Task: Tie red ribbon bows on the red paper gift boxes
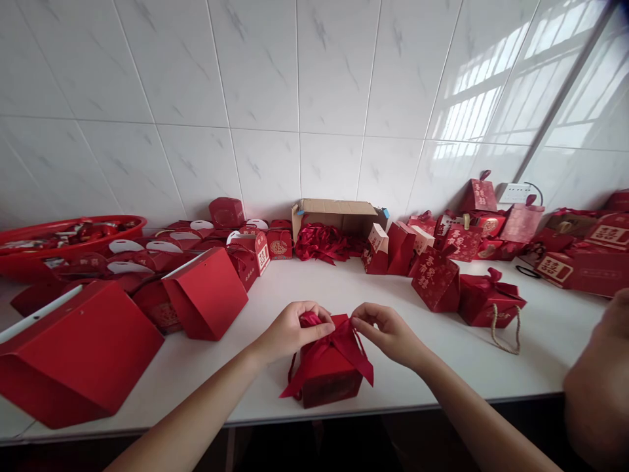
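Observation:
A small red gift box stands near the table's front edge, below my two hands. Over its top lies a dark red satin ribbon, its tails hanging down the left and right sides. My left hand is closed on a loop of the ribbon at the upper left. At the upper right, my right hand pinches the ribbon between thumb and fingertips. A thin cord shows at the box's left side. The knot's middle is partly covered by my fingers.
Behind the box, a cardboard carton holds a heap of red ribbons. Large red boxes stand at left, before a red basin. Ribboned boxes and a rope-handled box stand at right. Another person's arm appears at the right edge.

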Available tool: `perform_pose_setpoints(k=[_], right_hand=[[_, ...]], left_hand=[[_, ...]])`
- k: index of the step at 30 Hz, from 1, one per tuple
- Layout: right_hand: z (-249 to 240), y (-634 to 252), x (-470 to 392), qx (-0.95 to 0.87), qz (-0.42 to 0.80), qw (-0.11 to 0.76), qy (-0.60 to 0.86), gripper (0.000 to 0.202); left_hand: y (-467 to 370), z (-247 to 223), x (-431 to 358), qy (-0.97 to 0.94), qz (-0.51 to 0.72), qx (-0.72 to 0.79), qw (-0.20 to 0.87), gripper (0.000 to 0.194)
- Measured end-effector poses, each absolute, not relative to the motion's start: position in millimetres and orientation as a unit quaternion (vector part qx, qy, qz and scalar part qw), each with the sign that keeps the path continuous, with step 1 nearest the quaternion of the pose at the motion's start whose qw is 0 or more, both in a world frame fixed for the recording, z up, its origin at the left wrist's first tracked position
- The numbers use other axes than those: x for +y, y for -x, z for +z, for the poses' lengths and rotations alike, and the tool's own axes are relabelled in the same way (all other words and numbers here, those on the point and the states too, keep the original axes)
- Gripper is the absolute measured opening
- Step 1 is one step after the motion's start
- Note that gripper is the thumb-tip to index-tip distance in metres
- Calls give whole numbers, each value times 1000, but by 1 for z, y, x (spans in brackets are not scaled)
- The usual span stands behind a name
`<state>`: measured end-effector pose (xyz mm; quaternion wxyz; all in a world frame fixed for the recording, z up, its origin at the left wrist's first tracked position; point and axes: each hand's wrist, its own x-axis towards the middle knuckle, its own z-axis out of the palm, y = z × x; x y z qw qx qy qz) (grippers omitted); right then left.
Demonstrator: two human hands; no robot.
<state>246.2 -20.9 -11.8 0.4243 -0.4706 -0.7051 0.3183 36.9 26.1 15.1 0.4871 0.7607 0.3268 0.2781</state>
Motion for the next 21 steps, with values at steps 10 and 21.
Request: perform_pose_setpoints(k=[10,21], right_hand=[[-6,-247,-24,-693,264,440,506,22],[-9,-250,-26,-658,282,472,515,25]], left_hand=[[-40,15,25,-790,282,355,412,18],[-43,9,31,-785,291,330,436,32]])
